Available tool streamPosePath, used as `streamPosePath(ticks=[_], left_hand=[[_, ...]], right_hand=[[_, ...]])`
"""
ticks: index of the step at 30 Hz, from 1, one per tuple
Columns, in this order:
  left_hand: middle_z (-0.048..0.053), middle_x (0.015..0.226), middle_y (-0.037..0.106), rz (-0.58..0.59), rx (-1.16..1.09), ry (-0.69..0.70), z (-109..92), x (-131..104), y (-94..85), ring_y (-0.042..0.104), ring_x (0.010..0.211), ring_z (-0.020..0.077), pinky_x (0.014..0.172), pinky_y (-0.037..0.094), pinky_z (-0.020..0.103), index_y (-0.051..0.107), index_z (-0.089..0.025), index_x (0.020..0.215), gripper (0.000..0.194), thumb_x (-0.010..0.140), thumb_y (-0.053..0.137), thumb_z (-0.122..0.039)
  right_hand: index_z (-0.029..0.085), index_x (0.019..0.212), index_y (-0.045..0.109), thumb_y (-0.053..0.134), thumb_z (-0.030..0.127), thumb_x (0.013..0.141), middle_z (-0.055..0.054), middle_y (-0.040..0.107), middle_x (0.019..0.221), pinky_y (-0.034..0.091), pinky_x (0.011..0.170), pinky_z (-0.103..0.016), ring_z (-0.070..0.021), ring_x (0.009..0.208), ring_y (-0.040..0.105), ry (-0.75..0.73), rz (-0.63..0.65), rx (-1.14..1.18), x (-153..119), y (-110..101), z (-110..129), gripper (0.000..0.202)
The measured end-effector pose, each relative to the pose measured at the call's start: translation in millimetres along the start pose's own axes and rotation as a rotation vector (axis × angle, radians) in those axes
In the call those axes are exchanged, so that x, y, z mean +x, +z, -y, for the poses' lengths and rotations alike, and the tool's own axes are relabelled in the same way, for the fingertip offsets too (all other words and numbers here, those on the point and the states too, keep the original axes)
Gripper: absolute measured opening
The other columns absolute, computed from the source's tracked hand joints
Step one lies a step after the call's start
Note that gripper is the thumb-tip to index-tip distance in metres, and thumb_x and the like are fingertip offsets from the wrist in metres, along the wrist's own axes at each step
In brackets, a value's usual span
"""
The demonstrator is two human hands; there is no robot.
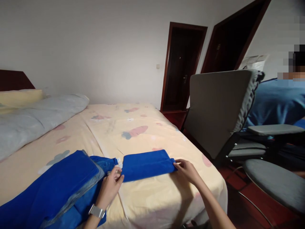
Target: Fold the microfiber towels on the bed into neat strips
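A flat blue folded cloth [146, 165] lies on the patterned bed sheet [143, 197] in front of me. My right hand [186, 170] pinches its right end between thumb and fingers. At its left end is my left hand [111, 184], its fingers curled near the cloth's lower left corner; whether they grip it is unclear. A silvery watch sits on the left wrist. Under and beside my left forearm spreads a larger blue fabric piece [59, 178] with a grey edge, partly hidden by that arm.
A grey bolster-like roll [43, 114] and a yellow pillow [21, 97] lie at the bed's far left. Right of the bed stand a grey reclined chair [216, 111] and a round grey stool [278, 181]. A person in a blue top [281, 98] is beyond the chair.
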State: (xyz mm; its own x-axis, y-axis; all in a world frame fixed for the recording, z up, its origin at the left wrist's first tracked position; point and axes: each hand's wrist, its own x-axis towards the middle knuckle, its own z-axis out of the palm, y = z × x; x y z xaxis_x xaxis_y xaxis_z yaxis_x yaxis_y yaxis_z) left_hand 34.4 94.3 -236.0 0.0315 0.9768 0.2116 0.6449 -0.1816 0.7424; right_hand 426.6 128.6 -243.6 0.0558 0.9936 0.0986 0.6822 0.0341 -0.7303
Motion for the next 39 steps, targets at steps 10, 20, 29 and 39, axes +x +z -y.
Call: streamPosePath(ticks=[10,20,29,39], left_hand=[[0.010,0.115,0.066,-0.124,0.467,0.325,-7,-15,6.2,0.064,0.108,0.0267,0.094,0.052,0.040,0.062,-0.022,0.104,0.021,0.091,0.045,-0.024],[0.004,0.149,0.048,0.197,0.606,0.826,-33,12,49.0,0.044,0.137,0.0205,0.113,0.041,0.042,0.029,-0.025,0.150,0.051,0.101,0.041,-0.027],[0.004,0.149,0.046,0.166,0.579,0.769,7,13,48.1,0.049,0.133,0.0223,0.107,0.048,0.041,0.021,-0.030,0.153,0.059,0.100,0.043,-0.040],[0.004,0.144,0.052,0.143,0.559,0.720,-2,7,29.9,0.054,0.128,0.0226,0.105,0.050,0.039,0.032,-0.030,0.149,0.055,0.098,0.048,-0.040]], right_hand=[[0.023,0.115,0.065,0.057,0.037,0.088,-0.008,0.074,0.098,0.052,0.073,-0.040,-0.0322,0.094,0.068,-0.022,-0.049,-0.262,-10,4,12,0.032],[0.017,0.147,0.041,0.050,0.034,0.098,-0.012,0.046,0.146,0.033,0.115,-0.048,-0.0266,0.135,0.043,-0.746,0.126,-0.314,-32,82,73,0.052],[0.022,0.151,0.031,0.051,0.033,0.099,-0.009,0.041,0.149,0.033,0.115,-0.047,-0.0252,0.138,0.038,-0.773,0.186,-0.361,-19,55,33,0.057],[0.024,0.150,0.034,0.055,0.041,0.097,-0.009,0.041,0.149,0.033,0.115,-0.052,-0.0293,0.140,0.034,-0.619,0.121,-0.373,-11,20,8,0.059]])
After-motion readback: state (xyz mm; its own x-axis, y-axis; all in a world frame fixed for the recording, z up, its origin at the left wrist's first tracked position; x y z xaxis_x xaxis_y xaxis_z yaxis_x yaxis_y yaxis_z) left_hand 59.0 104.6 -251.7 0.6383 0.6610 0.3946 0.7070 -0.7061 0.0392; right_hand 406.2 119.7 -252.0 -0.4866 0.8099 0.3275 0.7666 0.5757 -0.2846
